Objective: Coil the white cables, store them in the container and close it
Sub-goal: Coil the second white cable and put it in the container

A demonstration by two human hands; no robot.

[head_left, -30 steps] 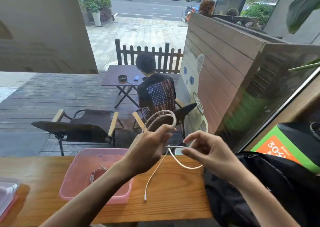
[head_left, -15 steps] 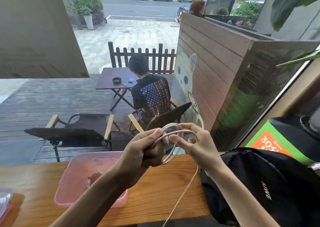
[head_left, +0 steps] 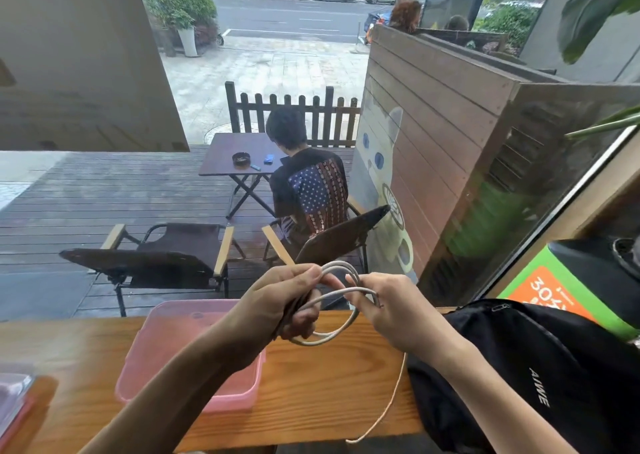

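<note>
A wooden bench (head_left: 311,401) runs along a window facing a deck and street. On it sit a pink box (head_left: 180,349) at left and a black bag (head_left: 536,384) at right. The white cable (head_left: 341,292) is looped upright above the bench — its tail trails down over the near edge. The left hand (head_left: 280,301) is clenched around the coil; the right hand (head_left: 388,304) pinches a strand.

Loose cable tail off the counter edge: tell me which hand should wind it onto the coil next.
Right. The left hand is clamped around the coil, so it is occupied. The right hand pinches the strand at the loop's right side, and the tail hangs directly beneath it.
</note>
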